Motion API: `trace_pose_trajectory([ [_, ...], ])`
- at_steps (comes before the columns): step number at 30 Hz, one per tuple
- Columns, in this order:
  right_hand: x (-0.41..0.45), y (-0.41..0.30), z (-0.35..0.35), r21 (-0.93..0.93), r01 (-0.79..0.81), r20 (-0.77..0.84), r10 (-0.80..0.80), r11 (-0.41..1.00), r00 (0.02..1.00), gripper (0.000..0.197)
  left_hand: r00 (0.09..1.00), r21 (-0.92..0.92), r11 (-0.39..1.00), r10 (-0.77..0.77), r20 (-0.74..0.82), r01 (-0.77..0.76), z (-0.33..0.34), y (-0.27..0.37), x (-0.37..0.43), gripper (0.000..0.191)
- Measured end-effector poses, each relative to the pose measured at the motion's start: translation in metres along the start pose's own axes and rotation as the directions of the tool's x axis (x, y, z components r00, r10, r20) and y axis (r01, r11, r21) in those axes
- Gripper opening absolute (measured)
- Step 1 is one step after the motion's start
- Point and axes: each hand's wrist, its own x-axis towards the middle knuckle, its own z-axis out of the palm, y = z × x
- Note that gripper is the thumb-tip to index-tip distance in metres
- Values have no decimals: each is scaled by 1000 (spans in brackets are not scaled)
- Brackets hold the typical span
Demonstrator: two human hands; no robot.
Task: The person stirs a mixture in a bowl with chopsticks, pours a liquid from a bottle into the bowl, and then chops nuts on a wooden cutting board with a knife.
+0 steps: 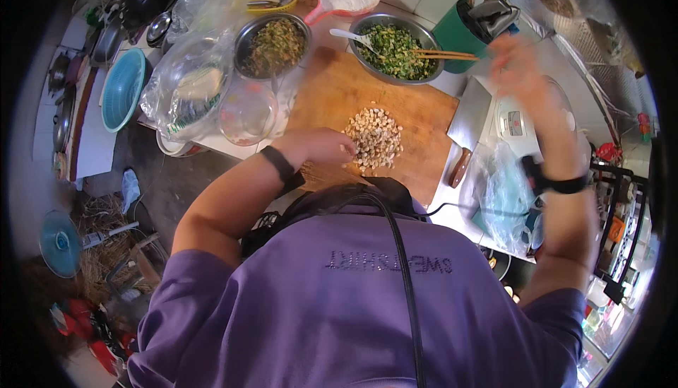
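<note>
A loose pile of pale shelled nuts, apparently peanuts [377,136], lies on a wooden cutting board [323,91]. Reaching in from the left, my left hand [326,147] rests at the pile's near left edge with its fingers curled; whether anything is in them is hidden. My right hand [511,64] is raised at the right beside a green bucket [455,38], blurred by motion, so its grip is unclear. A cleaver [470,106] with a brown handle lies along the board's right edge.
Behind the board stand a metal bowl of chopped greens [394,49] with a white spoon [347,34] and chopsticks [445,55], and a bowl of chopped filling [273,46]. Plastic bags [185,86] and a clear bowl [248,112] sit left; a white kitchen scale [514,123] is right.
</note>
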Motion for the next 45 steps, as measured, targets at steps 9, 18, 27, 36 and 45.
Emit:
trace_pose_trajectory([
  [9,-40,108,249,-107,-238,402,261,965,878,47,987,-184,979,-62,150,90,31,-24,71,30],
  [18,-22,101,248,-152,-138,163,163,979,973,40,993,-191,982,-24,-111,2,14,-32,52,25],
  [27,-84,114,269,-312,-158,442,290,937,849,26,991,188,976,90,95,-107,33,-17,-1,56],
  [36,-62,115,263,-310,-188,186,254,932,949,18,977,272,939,213,23,-211,63,-33,16,42],
  [45,-21,161,247,-245,-276,-135,249,929,959,17,989,158,976,151,-1,-149,59,-26,6,39],
])
